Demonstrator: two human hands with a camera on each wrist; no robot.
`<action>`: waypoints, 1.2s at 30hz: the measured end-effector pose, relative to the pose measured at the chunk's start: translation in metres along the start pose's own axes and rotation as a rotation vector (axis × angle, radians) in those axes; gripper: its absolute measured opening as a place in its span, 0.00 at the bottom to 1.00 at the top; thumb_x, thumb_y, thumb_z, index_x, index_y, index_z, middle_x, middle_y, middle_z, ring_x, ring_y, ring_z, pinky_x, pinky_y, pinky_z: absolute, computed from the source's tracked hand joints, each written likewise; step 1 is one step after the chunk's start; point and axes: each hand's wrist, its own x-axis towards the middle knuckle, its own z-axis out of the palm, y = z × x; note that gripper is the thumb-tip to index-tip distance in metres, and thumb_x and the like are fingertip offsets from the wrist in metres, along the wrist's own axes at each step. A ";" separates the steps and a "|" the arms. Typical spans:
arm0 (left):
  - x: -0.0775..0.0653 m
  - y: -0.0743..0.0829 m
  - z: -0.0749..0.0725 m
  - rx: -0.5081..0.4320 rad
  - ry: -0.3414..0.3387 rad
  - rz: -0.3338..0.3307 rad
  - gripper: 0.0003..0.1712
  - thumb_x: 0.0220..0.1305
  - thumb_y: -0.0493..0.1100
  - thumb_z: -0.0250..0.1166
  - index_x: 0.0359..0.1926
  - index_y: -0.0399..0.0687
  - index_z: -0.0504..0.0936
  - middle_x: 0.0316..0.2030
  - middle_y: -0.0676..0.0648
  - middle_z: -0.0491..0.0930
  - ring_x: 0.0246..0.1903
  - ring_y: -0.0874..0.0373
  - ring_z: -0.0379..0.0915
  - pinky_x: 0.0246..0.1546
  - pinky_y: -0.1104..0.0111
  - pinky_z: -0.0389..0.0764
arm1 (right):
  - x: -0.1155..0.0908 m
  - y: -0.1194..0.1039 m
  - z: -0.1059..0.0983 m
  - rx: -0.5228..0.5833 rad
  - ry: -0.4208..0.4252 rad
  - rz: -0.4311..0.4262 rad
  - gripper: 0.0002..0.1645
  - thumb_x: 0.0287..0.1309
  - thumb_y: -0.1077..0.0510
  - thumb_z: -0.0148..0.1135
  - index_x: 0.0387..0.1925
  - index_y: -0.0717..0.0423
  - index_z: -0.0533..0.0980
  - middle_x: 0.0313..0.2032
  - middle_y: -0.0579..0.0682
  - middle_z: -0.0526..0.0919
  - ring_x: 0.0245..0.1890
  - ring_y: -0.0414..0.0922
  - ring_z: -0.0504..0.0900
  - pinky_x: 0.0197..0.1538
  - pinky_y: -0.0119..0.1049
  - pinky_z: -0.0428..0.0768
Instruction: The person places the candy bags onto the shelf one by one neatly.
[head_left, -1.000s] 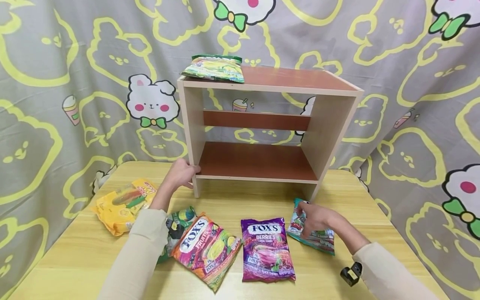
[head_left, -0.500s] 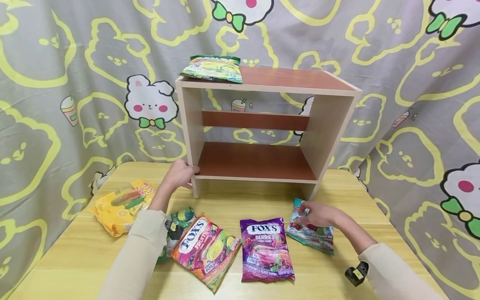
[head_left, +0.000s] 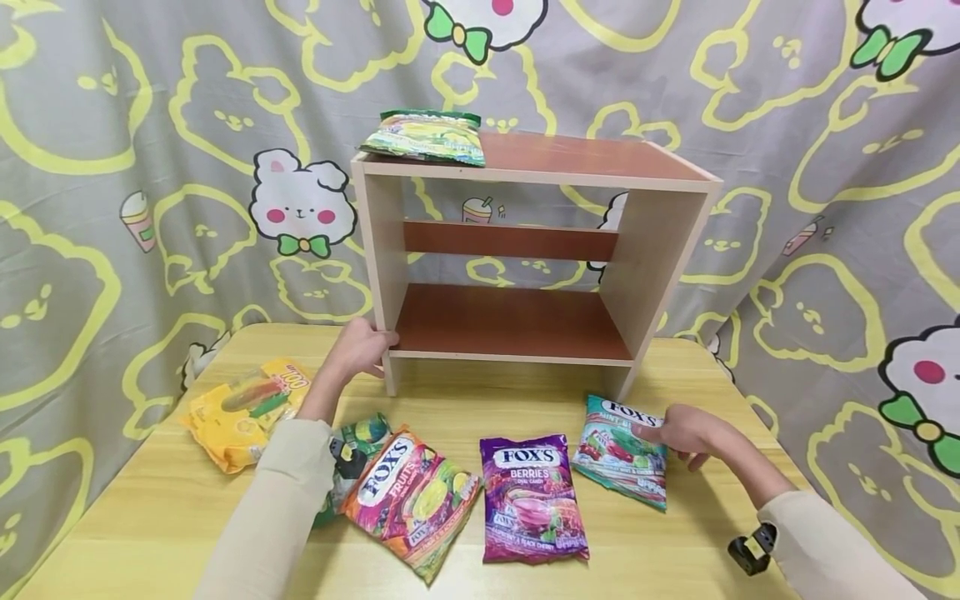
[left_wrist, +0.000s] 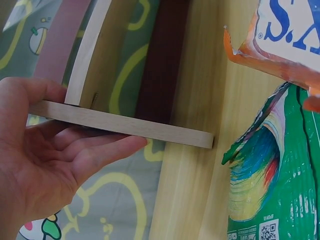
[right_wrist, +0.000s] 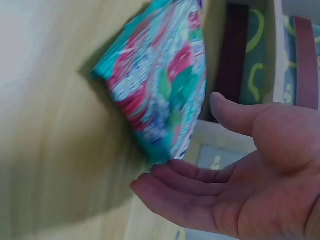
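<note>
My left hand (head_left: 360,346) holds the left side panel of a small wooden shelf (head_left: 517,358). In the left wrist view its thumb lies on one face of the panel (left_wrist: 125,122) and the fingers on the other. At the right, a teal Fox's mint candy bag (head_left: 622,450) lies flat on the table. Beside its right edge is my right hand (head_left: 686,433), thumb over the bag and fingers spread apart from the thumb. The right wrist view puts the fingertips at a corner of the teal bag (right_wrist: 160,80); whether they touch it I cannot tell.
A purple Fox's berries bag (head_left: 534,500) and an orange Fox's fruits bag (head_left: 412,504) lie in front, the orange one overlapping a green bag (head_left: 367,433). A yellow package (head_left: 247,412) lies at the left. Another green bag (head_left: 431,137) sits on the shelf top.
My right hand has moved right, from over the teal bag to its right edge, uncovering the bag's front. My left hand stays on the shelf panel.
</note>
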 end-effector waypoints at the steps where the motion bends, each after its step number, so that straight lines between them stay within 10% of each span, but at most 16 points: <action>1: 0.000 0.000 0.000 -0.001 0.000 0.001 0.30 0.69 0.45 0.56 0.63 0.24 0.70 0.57 0.25 0.76 0.51 0.34 0.81 0.35 0.55 0.90 | 0.001 0.003 0.001 0.005 -0.008 0.029 0.31 0.71 0.37 0.56 0.30 0.62 0.68 0.22 0.52 0.69 0.25 0.47 0.71 0.31 0.43 0.87; 5: 0.000 0.000 0.000 -0.003 0.000 0.000 0.30 0.69 0.45 0.57 0.63 0.24 0.70 0.57 0.25 0.76 0.51 0.34 0.81 0.35 0.55 0.90 | 0.007 0.010 0.006 0.017 -0.035 0.097 0.41 0.70 0.31 0.52 0.43 0.70 0.70 0.30 0.60 0.77 0.30 0.53 0.80 0.34 0.45 0.88; 16: 0.001 -0.002 0.000 -0.002 0.005 0.000 0.29 0.68 0.45 0.57 0.61 0.25 0.72 0.56 0.26 0.77 0.48 0.37 0.82 0.34 0.56 0.90 | 0.018 0.011 0.020 -0.012 0.015 0.108 0.36 0.67 0.33 0.59 0.33 0.66 0.72 0.25 0.60 0.79 0.24 0.51 0.83 0.31 0.44 0.88; 36: 0.000 -0.001 0.001 0.002 0.017 0.023 0.26 0.69 0.45 0.57 0.57 0.24 0.76 0.52 0.27 0.78 0.45 0.38 0.83 0.33 0.55 0.90 | 0.034 0.013 0.014 0.077 0.040 0.027 0.42 0.60 0.43 0.71 0.49 0.80 0.68 0.37 0.62 0.76 0.34 0.50 0.80 0.34 0.42 0.87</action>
